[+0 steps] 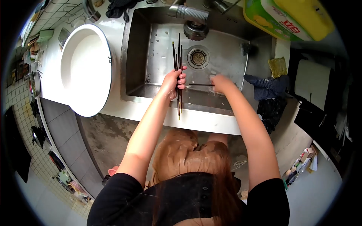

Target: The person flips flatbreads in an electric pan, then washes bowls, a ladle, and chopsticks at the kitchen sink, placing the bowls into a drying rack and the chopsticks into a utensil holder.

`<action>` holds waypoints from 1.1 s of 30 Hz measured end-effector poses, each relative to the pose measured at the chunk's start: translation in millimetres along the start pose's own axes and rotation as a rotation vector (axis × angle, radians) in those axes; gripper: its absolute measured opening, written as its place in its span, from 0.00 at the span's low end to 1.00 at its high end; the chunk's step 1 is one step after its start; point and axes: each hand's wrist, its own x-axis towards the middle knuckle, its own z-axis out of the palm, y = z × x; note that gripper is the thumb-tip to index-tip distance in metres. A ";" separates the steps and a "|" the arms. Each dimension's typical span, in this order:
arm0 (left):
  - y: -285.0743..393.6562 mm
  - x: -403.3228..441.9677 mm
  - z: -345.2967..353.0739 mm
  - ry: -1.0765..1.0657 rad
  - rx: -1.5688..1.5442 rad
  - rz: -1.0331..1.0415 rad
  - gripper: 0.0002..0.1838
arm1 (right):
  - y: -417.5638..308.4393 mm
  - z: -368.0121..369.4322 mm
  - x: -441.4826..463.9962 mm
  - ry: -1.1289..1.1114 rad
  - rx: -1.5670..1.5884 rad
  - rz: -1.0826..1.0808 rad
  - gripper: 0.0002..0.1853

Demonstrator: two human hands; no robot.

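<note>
A bundle of several dark chopsticks (179,56) with light-coloured ends is wrapped in the closed fingers of my left hand (176,80), held over the near side of the steel sink (137,49). To the right, my right hand (223,83) is closed low in the sink. Its fingers pinch the end of a single dark chopstick (201,84), which points left toward the bundle. The fingertips are partly hidden behind the hand. Beyond both hands lies the round drain (198,57), with the faucet head (196,31) above it.
A white enamel basin (86,71) stands on the counter left of the sink. At the right rim are a yellow-green sponge (277,67) and a dark blue cloth (266,86). A large yellow and green detergent bottle (279,19) occupies the back right corner.
</note>
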 end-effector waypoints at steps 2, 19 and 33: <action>4.2 1.6 2.4 0.034 0.027 0.002 0.11 | -6.6 -27.3 -13.8 0.274 0.113 -0.073 0.13; 17.9 12.5 58.0 -0.058 -0.272 0.039 0.10 | -37.0 -167.4 -38.4 1.097 -0.053 -0.106 0.25; 14.2 31.9 76.0 -0.021 -0.502 0.095 0.10 | -20.2 -172.9 -25.3 0.864 0.113 0.256 0.35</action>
